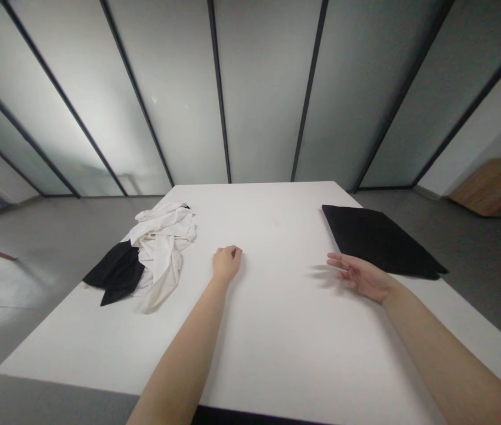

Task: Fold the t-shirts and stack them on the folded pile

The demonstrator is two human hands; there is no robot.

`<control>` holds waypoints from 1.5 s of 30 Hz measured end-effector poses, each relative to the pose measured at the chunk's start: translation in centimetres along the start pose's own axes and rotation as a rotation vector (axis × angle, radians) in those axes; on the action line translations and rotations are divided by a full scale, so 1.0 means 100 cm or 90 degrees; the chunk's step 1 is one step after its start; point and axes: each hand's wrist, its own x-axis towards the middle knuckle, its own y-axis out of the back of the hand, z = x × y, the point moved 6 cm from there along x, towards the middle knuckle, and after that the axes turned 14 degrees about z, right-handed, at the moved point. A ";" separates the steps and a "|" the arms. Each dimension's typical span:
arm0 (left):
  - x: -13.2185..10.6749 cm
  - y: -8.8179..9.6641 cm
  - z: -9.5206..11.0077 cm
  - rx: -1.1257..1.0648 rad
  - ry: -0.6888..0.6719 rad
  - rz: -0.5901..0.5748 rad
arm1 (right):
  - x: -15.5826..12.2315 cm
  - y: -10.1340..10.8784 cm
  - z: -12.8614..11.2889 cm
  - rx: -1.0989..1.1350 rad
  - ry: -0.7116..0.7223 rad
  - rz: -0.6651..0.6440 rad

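The folded black cloth [372, 236] lies at the white table's [277, 336] right edge, stretching far-left to near-right in view, just beyond the open right hand [359, 278]; the left hand [226, 263], fingers curled closed, is well apart.

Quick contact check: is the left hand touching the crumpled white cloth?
Apart. The head view shows a plain strip of bare white tabletop between the left hand and the nearest edge of the white cloth.

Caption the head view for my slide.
Over a table: left hand curled, right hand open near flat black item, crumpled white cloth at left.
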 end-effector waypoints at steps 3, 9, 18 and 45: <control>-0.001 0.002 0.002 0.001 0.005 0.002 | -0.003 -0.019 -0.008 -0.131 0.178 -0.001; -0.001 0.002 0.002 0.013 0.003 0.002 | 0.020 -0.018 -0.036 -0.516 0.605 0.327; -0.002 0.001 0.003 0.001 -0.007 0.004 | 0.044 0.015 -0.002 -0.874 0.536 0.405; 0.016 0.072 -0.124 0.215 0.316 0.275 | -0.008 -0.050 -0.018 -0.477 0.577 0.074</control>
